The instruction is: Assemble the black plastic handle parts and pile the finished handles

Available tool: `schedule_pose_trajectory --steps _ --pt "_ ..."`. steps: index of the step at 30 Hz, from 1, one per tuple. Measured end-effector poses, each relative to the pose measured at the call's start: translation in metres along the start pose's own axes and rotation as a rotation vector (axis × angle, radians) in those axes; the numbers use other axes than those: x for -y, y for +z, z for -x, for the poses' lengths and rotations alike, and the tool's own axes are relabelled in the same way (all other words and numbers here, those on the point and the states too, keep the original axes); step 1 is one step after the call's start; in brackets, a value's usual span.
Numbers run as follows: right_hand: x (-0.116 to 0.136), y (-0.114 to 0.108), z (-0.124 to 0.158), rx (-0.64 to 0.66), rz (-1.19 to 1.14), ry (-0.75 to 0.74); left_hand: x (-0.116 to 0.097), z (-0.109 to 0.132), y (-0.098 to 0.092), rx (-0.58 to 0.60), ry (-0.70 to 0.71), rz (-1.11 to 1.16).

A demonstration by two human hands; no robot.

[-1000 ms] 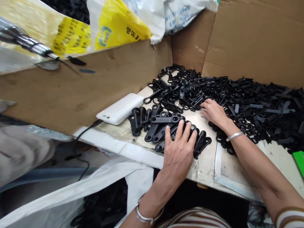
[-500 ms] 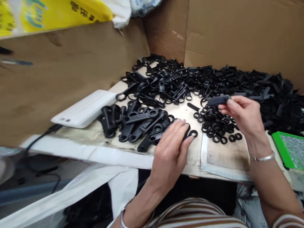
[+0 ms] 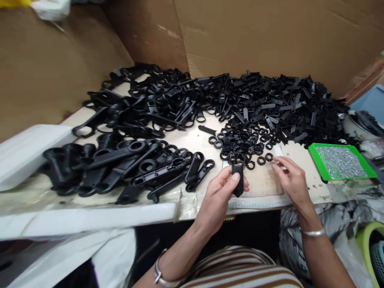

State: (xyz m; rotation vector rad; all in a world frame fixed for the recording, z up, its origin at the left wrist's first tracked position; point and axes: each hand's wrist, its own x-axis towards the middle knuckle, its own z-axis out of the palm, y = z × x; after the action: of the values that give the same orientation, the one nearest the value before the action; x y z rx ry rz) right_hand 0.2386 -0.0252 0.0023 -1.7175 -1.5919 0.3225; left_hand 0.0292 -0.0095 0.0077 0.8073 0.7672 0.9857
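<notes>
I'm watching via head cam. L hand [image 3: 217, 196] is clamping a black part [image 3: 238, 182] btwn thumb and fingers, holding it over the front of the table [image 3: 192, 144], its narrower end pointing back twd the wearer. R hand [image 3: 292, 178] is hovering w/ thumb and index slightly apart — I'm seeing nothing btwn them — and its fingertips are sitting just beside the small black rings [image 3: 243, 138]. Those rings are lying in a loose heap approx. mid-table, beyond both hands. L of the L hand, bigger black arms [image 3: 117, 158] are lying in an overlapping row; a white flat case [image 3: 33, 152] is resting just beside them, far L. Along the back, a long heap of black pieces [image 3: 294, 105] is lying in front of the cardboard walls [image 3: 255, 40]. On the R, a green tray [image 3: 320, 164] is holding silvery bits [image 3: 340, 160] — too tiny for me to make out indiv.
</notes>
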Motion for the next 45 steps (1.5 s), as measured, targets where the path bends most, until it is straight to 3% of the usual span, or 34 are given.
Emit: schedule_pose_trajectory --steps 4,7,10,14,18,22,26,35,40,45 --pt "-0.021 0.002 -0.029 0.122 0.333 -0.231 0.004 0.002 0.001 0.065 -0.023 -0.106" --pt "-0.027 0.004 -0.038 0.222 0.366 -0.270 0.009 0.002 0.001 0.080 -0.052 -0.104" --pt "-0.027 -0.006 -0.036 0.237 0.362 -0.261 0.013 0.002 0.000 0.100 -0.108 -0.021" --pt "-0.009 -0.022 -0.016 0.189 0.157 -0.221 0.019 0.001 0.002 0.134 -0.174 0.089" --pt "0.020 -0.013 0.014 0.087 -0.124 -0.219 0.020 0.001 0.006 0.154 -0.191 0.101" --pt "0.031 0.008 0.025 0.003 -0.093 -0.310 0.018 0.003 0.009 0.206 -0.140 0.083" --pt "0.030 0.019 0.024 0.005 -0.015 -0.358 0.021 0.004 0.007 0.217 -0.042 -0.006" --pt "0.036 0.025 0.031 -0.033 -0.055 -0.320 0.013 0.010 0.004 0.215 0.222 -0.595" --pt "0.034 0.004 0.026 0.147 -0.256 -0.238 0.004 0.012 0.000 0.158 0.285 -0.796" --pt "0.035 0.005 0.022 0.334 -0.398 -0.077 0.000 0.015 -0.004 0.220 0.327 -0.704"
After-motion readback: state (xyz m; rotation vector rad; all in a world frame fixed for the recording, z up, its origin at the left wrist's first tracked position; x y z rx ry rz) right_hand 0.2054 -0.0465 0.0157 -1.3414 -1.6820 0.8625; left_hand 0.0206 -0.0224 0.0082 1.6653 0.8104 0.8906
